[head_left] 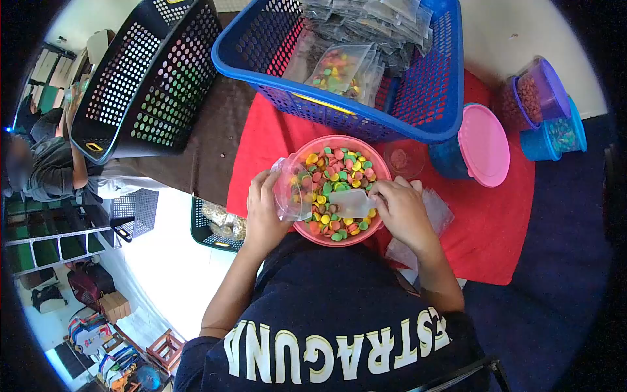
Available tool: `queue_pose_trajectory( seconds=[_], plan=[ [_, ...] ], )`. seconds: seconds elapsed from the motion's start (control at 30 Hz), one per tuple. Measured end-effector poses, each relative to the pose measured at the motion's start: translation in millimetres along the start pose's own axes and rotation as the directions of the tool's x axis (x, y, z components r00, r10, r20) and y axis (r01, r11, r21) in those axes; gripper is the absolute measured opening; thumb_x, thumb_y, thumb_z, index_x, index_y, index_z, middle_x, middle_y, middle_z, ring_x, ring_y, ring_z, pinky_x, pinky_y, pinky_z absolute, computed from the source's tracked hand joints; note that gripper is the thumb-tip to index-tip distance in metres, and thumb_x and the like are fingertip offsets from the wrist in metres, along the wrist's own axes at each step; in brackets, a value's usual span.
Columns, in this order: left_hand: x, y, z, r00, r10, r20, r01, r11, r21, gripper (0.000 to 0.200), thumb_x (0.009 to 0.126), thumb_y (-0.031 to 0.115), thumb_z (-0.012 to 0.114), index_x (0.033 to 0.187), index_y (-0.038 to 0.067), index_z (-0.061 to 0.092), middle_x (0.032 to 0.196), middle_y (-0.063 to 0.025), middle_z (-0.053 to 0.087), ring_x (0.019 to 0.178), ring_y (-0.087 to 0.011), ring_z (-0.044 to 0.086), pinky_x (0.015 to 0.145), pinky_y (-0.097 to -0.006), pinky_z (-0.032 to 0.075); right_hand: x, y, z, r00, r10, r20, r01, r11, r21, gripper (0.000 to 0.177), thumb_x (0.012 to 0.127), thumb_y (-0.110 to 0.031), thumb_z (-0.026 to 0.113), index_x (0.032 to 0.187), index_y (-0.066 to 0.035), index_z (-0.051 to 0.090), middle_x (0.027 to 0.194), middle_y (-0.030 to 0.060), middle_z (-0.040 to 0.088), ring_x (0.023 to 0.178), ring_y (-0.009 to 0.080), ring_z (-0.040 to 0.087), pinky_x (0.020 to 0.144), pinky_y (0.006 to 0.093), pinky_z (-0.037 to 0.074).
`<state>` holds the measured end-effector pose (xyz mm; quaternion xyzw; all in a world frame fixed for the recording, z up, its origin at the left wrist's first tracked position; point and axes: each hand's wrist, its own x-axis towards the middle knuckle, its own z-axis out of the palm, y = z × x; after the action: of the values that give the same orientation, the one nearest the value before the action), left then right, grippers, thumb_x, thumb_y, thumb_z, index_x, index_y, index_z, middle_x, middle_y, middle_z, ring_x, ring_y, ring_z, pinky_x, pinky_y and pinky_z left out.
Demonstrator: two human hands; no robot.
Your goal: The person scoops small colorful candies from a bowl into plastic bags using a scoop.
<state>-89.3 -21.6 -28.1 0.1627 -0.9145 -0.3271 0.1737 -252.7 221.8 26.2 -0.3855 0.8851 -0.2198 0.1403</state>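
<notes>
A pink bowl point(381, 163) of small round candies point(339, 171) in red, green, yellow and brown sits right in front of me. At its left side my left hand point(262, 199) is closed around a clear plastic cup point(290, 189), with thin clear film showing about the hand. The cup overlaps the left part of the bowl. My right hand point(401, 204) grips a whitish scoop point(351, 204) by its right end, and the scoop's blade lies over the candies.
Behind the bowl, a blue basket point(392, 124) holds several filled clear packets point(343, 68). Clear bags point(434, 212) lie on the red cloth point(483, 242). Lidded tubs stand right, including one with a pink lid point(483, 145). A black basket point(147, 85) and another person point(52, 163) are left.
</notes>
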Motion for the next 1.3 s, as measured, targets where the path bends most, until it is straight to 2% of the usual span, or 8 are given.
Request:
queue_pose_trajectory(
  seconds=[0.33, 0.43, 0.6, 0.93, 1.0, 1.13, 1.23, 1.3],
  plan=[
    [0, -3, 1, 1.0, -0.004, 0.002, 0.004, 1.0, 0.028, 0.088, 0.071, 0.019, 0.088, 0.144, 0.004, 0.041, 0.14, -0.0246, 0.047, 0.131, -0.0436, 0.048, 0.109, -0.0514, 0.041, 0, -6, 21, 0.998, -0.062, 0.001, 0.062, 0.998, 0.016, 0.009, 0.094, -0.02, 0.064, 0.098, -0.012, 0.065, 0.093, 0.0064, 0.068, 0.093, 0.0257, 0.06, 0.082, 0.0416, 0.034],
    [1, 0, 0, 1.0, -0.001, -0.002, 0.001, 1.0, 0.017, 0.088, 0.071, 0.018, 0.088, 0.144, 0.004, 0.041, 0.14, -0.0247, 0.046, 0.131, -0.0438, 0.048, 0.109, -0.0514, 0.041, 1, -7, 12, 0.999, -0.008, 0.043, 0.007, 1.0, 0.022, 0.009, 0.094, -0.02, 0.065, 0.097, -0.012, 0.065, 0.091, 0.0072, 0.067, 0.092, 0.0259, 0.06, 0.082, 0.0416, 0.034],
    [1, 1, -1, 1.0, -0.005, 0.004, 0.005, 1.0, 0.016, 0.088, 0.071, 0.016, 0.087, 0.144, 0.004, 0.041, 0.14, -0.0245, 0.046, 0.131, -0.0437, 0.048, 0.109, -0.0517, 0.041, 0, -3, 6, 1.0, -0.015, -0.015, 0.015, 1.0, 0.016, 0.01, 0.093, -0.021, 0.065, 0.093, -0.011, 0.066, 0.081, 0.0078, 0.064, 0.089, 0.0257, 0.06, 0.082, 0.0414, 0.034],
    [2, 1, -1, 1.0, 0.003, 0.005, -0.003, 1.0, 0.016, 0.09, 0.068, 0.012, 0.088, 0.145, 0.005, 0.041, 0.139, -0.0243, 0.047, 0.13, -0.0439, 0.048, 0.108, -0.0521, 0.041, 3, -3, -1, 0.999, 0.037, 0.002, -0.037, 0.997, -0.064, 0.012, 0.09, -0.022, 0.068, 0.096, -0.012, 0.067, 0.086, 0.0073, 0.07, 0.09, 0.0259, 0.062, 0.081, 0.0449, 0.035],
    [1, 2, -1, 1.0, 0.003, 0.005, -0.003, 1.0, 0.012, 0.09, 0.068, 0.012, 0.088, 0.144, 0.005, 0.041, 0.14, -0.0242, 0.047, 0.13, -0.0439, 0.048, 0.108, -0.052, 0.041, 3, -6, 6, 0.995, -0.003, -0.103, -0.021, 0.974, -0.227, 0.013, 0.091, -0.022, 0.067, 0.099, -0.012, 0.067, 0.089, 0.0063, 0.071, 0.09, 0.0258, 0.062, 0.081, 0.0454, 0.036],
    [1, 2, -2, 1.0, -0.005, 0.01, 0.005, 1.0, 0.01, 0.09, 0.068, 0.013, 0.088, 0.144, 0.005, 0.041, 0.14, -0.0241, 0.046, 0.131, -0.0438, 0.048, 0.109, -0.0516, 0.041, 4, -1, -1, 0.99, -0.03, -0.14, 0.003, 0.982, -0.19, 0.015, 0.092, -0.022, 0.066, 0.101, -0.011, 0.068, 0.091, 0.0054, 0.072, 0.09, 0.0252, 0.062, 0.082, 0.0448, 0.036],
    [1, 2, -1, 1.0, -0.004, 0.008, 0.004, 1.0, 0.021, 0.09, 0.069, 0.014, 0.088, 0.144, 0.005, 0.041, 0.14, -0.0241, 0.046, 0.131, -0.0438, 0.048, 0.109, -0.0516, 0.041, 4, -4, -3, 0.998, -0.009, -0.056, -0.003, 0.976, -0.217, 0.017, 0.092, -0.023, 0.066, 0.103, -0.011, 0.068, 0.095, 0.0046, 0.073, 0.092, 0.0242, 0.061, 0.082, 0.0443, 0.036],
    [0, 1, 0, 1.0, -0.004, 0.007, 0.004, 1.0, 0.026, 0.089, 0.069, 0.015, 0.088, 0.144, 0.005, 0.041, 0.14, -0.0241, 0.046, 0.13, -0.0438, 0.048, 0.109, -0.0516, 0.041, 4, -9, 7, 0.98, -0.082, -0.181, 0.042, 0.975, -0.217, 0.01, 0.088, -0.019, 0.07, 0.094, -0.012, 0.065, 0.091, 0.0039, 0.07, 0.09, 0.023, 0.059, 0.081, 0.0427, 0.034]
  ],
)
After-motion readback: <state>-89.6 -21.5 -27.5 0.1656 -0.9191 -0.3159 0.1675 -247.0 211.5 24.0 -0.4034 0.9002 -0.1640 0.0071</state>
